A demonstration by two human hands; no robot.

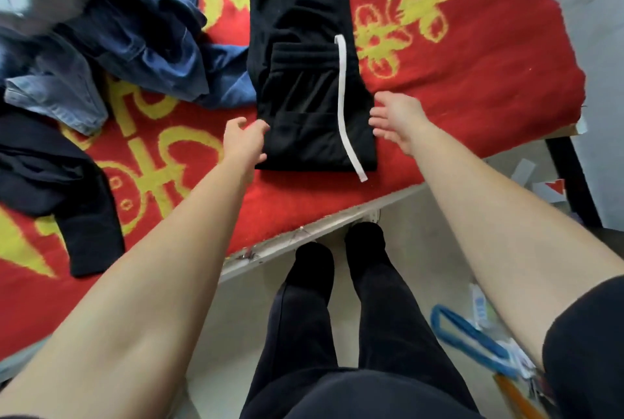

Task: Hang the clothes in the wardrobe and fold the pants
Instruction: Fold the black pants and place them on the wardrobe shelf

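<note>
left hand (pixel 244 142): at the left near edge of the pants (pixel 304 88), fingers bent and touching the cloth; whether it gripped the edge could not be told.
right hand (pixel 398 121): slack, fingers spread and straight, just beside the right edge of the pants, holding nothing.
pants: black, lying lengthwise in the middle of the blanket (pixel 472 64), waist end folded over toward the near edge, the rest running to the far side and out of view.
cord (pixel 342 98): white, flat, lay along the right side of the pants, its end past their near edge on the blanket.
blanket: red with a yellow pattern, covered the bed.
pile (pixel 135 30): blue and grey clothes, far left, touching the left side of the pants.
dark garment (pixel 50 165): near left on the blanket, well apart from the pants.
hanger (pixel 472 331): blue, on the floor, near right.
</note>
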